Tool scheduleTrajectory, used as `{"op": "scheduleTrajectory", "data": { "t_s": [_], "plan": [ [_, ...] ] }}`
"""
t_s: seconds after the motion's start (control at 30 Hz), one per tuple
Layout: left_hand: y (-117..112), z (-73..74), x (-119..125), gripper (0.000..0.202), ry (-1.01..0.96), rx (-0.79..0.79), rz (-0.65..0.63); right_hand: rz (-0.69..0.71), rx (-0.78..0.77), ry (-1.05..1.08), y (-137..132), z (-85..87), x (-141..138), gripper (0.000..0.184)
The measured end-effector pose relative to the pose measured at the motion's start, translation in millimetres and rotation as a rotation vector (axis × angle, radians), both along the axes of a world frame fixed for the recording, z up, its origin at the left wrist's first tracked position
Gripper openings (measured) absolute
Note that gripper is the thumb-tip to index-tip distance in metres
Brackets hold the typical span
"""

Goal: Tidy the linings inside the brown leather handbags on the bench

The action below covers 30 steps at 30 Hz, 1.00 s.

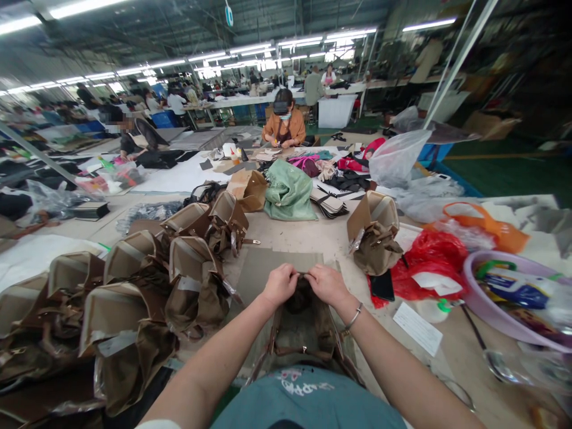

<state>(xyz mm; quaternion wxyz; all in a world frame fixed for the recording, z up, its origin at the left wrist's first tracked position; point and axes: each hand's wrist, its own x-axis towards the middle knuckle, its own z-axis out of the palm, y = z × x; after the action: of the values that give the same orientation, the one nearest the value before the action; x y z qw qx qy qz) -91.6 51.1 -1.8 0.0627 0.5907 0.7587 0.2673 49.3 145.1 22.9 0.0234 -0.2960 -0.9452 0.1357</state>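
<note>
Right in front of my body lies a brown handbag (297, 339) with leather straps and a small metal clasp. My left hand (281, 284) pinches the far edge of its dark fabric. Close beside it, my right hand (329, 282) pinches the same edge, and a short stretch of cloth runs between my fingertips. Under and beyond the bag is a flat grey-brown board (254, 271). The inside of the bag is mostly dark, and my forearms and shirt hide part of its near side.
Several similar bags (120, 310) crowd the left side; another bag (375, 238) stands at right. A green sack (290, 189) sits ahead. On the right are a red plastic bag (429, 262), a black phone (382, 287), a white paper (417, 328) and a purple basin (473, 292). A co-worker (285, 122) sits opposite.
</note>
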Motion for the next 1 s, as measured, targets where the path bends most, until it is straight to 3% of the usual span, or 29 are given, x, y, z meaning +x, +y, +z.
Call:
{"op": "scheduleTrajectory", "data": {
  "t_s": [0.43,0.63,0.73,0.87,1.0],
  "plan": [
    [1,-0.6,3,0.009,-0.045,0.005,0.066,0.043,-0.040,0.113,2,-0.8,4,0.045],
    [0,2.3,2,0.008,-0.061,-0.010,0.058,0.051,0.030,0.030,3,1.4,-8,0.036],
    [-1,2.0,-1,0.002,-0.159,0.006,0.083,0.066,0.068,0.028,3,0.4,-12,0.034],
    [-4,1.4,-10,0.024,-0.366,0.000,0.077,0.083,0.089,0.041,3,-3.1,-12,0.032],
    [-8,1.9,-22,0.022,-0.322,-0.066,0.041,0.099,0.107,0.071,3,-7.2,-11,0.032]
  ]
}}
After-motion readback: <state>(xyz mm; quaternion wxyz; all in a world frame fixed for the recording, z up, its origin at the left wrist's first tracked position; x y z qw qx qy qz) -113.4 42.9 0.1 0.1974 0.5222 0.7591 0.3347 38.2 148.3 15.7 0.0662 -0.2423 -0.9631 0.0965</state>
